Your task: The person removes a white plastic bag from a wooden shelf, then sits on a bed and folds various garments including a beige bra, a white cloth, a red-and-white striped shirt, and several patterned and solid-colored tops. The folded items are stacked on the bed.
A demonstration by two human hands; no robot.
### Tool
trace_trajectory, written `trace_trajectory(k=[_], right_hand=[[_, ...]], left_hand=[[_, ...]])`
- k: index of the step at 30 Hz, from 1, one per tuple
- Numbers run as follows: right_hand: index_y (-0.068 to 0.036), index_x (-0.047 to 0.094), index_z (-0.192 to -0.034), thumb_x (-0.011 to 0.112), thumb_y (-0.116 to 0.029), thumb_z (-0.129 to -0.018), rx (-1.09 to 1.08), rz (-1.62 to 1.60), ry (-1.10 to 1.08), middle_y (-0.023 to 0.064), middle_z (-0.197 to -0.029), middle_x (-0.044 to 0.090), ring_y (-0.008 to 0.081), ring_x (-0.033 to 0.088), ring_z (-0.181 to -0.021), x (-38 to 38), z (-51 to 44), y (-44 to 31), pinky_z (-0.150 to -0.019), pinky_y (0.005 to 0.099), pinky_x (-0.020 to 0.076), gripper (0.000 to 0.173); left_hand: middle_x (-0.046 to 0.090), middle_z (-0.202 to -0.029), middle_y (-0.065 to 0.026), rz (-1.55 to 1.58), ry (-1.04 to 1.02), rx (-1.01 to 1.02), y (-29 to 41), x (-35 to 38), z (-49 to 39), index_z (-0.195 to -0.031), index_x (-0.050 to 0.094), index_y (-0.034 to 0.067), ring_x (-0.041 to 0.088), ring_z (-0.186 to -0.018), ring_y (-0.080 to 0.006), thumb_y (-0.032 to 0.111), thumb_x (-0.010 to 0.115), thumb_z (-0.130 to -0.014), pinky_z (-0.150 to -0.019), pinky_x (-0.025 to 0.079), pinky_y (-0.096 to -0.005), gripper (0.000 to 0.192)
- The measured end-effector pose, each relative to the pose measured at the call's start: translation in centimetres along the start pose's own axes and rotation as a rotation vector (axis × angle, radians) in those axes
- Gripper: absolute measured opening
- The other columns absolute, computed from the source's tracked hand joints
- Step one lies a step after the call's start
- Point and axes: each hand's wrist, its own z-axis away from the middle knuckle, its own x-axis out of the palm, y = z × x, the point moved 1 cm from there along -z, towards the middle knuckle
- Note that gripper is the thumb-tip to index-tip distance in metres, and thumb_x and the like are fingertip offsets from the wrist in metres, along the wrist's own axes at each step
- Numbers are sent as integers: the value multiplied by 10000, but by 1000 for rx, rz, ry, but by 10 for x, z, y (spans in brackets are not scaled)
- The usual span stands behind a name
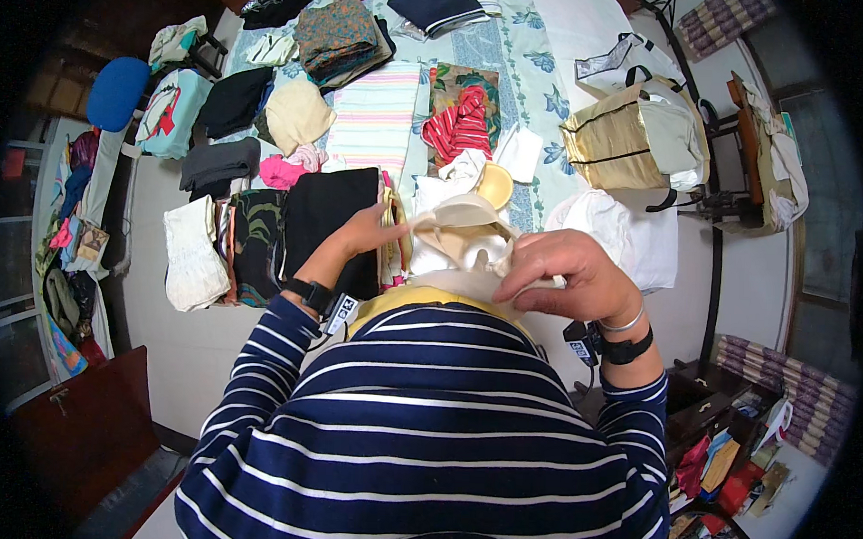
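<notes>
A beige bra [465, 214] is stretched out in front of my body, with its cups and straps partly folded over each other. My right hand [574, 271] pinches its right side between thumb and curled fingers. At the bra's left edge is my left hand [365, 231], thumb pointing toward the fabric; whether it grips the edge is not clear. Just beyond the bra lie a yellow cup-shaped piece [495, 186] and a crumpled white garment [463, 169]. Beside my left hand, a folded black garment [330, 212] lies on the bed.
Folded clothes stand in piles on the bed at left, including a patterned stack [336, 38]. A red striped garment [465, 124] lies mid-bed. To the right are a gold bag [614, 144] and white cloths [597, 222]. A wooden chest [87, 428] stands at lower left.
</notes>
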Motion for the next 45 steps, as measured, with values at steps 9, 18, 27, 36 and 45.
trace_trajectory(k=[9,18,27,36,45], right_hand=[[-59,766,-998,769,-3,-801,-40,46,-23,59,-886,739,232,675,-816,5,-1,-14,-762,344,513,205],[-23,769,-953,767,19,-766,-80,-13,93,86,-818,723,235,654,-736,-3,23,-22,-700,339,484,192],[-20,783,-944,778,2,-752,-102,-112,22,86,-803,718,211,625,-671,-5,20,-21,-681,329,466,193],[-21,785,-954,777,-5,-753,-104,-136,-40,97,-821,724,225,633,-709,-10,17,-20,-691,334,474,202],[-50,743,-984,724,-67,-828,177,503,299,77,-773,684,240,626,-732,-43,44,-1,-749,360,471,158]], left_hand=[[540,-1399,-252,-186,-118,449,73,63,-13,-1526,305,-50,568,-1244,-344,424,851,-760,-1064,438,-377,1053],[687,-1126,-56,457,-288,-44,73,68,-39,-1509,371,40,647,-1010,-144,461,785,-850,-887,481,-316,885],[674,-911,-3,577,-538,-141,111,81,-46,-1506,373,49,666,-900,-116,369,762,-909,-788,500,-259,781],[709,-1044,5,663,-340,84,103,78,-62,-1203,671,73,653,-930,-100,234,733,-932,-877,502,-259,321],[708,-868,16,722,-92,257,114,-31,-39,-942,695,102,625,-762,-70,274,660,-982,-729,476,-218,180]])
